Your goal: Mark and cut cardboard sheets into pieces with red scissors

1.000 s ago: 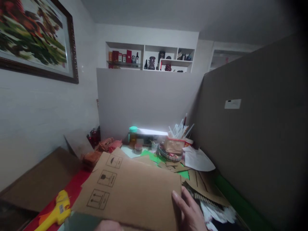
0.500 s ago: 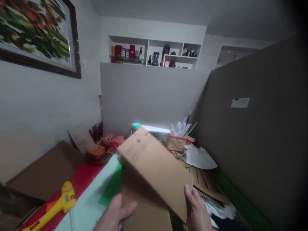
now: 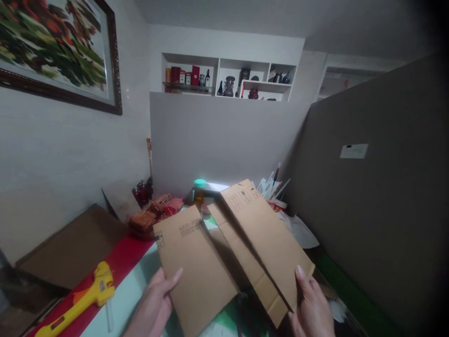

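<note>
My left hand (image 3: 157,299) grips the lower left edge of a flat cardboard sheet (image 3: 192,267), thumb on top and fingers beneath. Dark print and symbols mark the sheet's far end. In my right hand (image 3: 310,299) is a second cardboard piece (image 3: 261,234), pinched at its near right corner and printed with handling symbols. A narrower creased cardboard strip (image 3: 242,262) lies just under that piece, with its near end by my right fingers; whether it is joined to it I cannot tell. A gap separates the left sheet from the strip. Both hands are closed above the table.
A yellow glue gun (image 3: 94,292) lies at the left on a red surface (image 3: 129,257). Brown leather-like items (image 3: 150,213), a green-lidded jar (image 3: 199,187) and white sticks (image 3: 268,187) stand further back. Grey partitions (image 3: 224,135) border the back and right.
The cardboard pieces, overlapping before, are now spread apart. My right hand has moved right with its piece, and my left hand has shifted slightly left, raising its sheet into fuller view.
</note>
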{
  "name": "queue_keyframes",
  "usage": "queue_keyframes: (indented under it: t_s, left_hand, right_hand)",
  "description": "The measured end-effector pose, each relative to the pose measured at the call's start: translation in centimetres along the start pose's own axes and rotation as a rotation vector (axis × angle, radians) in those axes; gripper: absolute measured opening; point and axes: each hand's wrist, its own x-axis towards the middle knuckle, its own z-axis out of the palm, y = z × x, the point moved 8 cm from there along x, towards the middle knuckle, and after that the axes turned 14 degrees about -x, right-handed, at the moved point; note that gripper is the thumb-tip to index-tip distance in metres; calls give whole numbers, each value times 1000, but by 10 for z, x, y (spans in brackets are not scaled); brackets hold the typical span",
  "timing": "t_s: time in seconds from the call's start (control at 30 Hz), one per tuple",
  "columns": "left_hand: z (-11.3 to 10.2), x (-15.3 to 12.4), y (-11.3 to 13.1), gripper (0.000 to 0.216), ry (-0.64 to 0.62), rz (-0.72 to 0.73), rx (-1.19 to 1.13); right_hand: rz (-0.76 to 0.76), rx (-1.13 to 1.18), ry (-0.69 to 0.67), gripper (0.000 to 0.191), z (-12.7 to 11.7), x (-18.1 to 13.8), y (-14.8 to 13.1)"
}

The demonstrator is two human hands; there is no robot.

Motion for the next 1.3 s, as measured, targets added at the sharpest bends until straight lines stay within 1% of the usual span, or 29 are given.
queue_keyframes:
  t_s: [0.17, 0.27, 0.33, 0.47, 0.53, 0.6, 0.67, 0.7, 0.77, 0.8, 0.87, 0.93, 1.03, 1.17, 1.23, 1.3]
  left_hand:
    - [4, 1, 4, 95, -43, -9, -4]
    - [5, 2, 6, 92, -47, 5, 25]
    - [2, 3, 3, 90, -30, 23, 57]
    - [-7, 10, -12, 90, -10, 60, 129]
    - [-13, 16, -13, 90, 22, 89, 175]
    - [-21, 20, 0, 95, 102, 162, 234]
    - [-26, 20, 27, 103, 189, 279, 294]
    - [-25, 18, 41, 100, 209, 337, 315]
    - [-17, 12, 66, 78, 185, 426, 329]
    - [-12, 8, 73, 69, 162, 439, 327]
    - [-3, 3, 76, 66, 112, 399, 316]
    - [3, -1, 71, 67, 88, 321, 309]
    - [3, -2, 63, 62, 92, 238, 323]
    - [1, -1, 61, 54, 83, 196, 381]
    - [2, 0, 59, 55, 76, 164, 422]
    - [2, -1, 54, 61, 66, 109, 476]
  right_hand:
    - [-7, 12, -51, 50, 4, 3, 9]
    - [-25, 25, -79, 55, 9, 3, 10]
    - [-30, 30, -94, 62, 12, 3, 11]
    - [3, 9, -139, 75, 17, 2, 16]
    - [29, -10, -174, 78, 18, 3, 19]
    - [44, -28, -216, 78, 20, 2, 21]
    - [47, -49, -259, 74, 23, 1, 21]
    - [46, -61, -278, 72, 26, 0, 21]
    - [42, -91, -300, 69, 30, -3, 21]
    - [39, -107, -303, 68, 31, -5, 22]
    - [31, -145, -310, 65, 35, -9, 22]
    - [12, -178, -327, 64, 39, -13, 22]
    - [-42, -204, -364, 63, 43, -17, 19]
    - [-94, -220, -400, 61, 44, -17, 13]
    - [-99, -219, -423, 57, 44, -16, 11]
    - [-99, -210, -445, 53, 45, -16, 10]
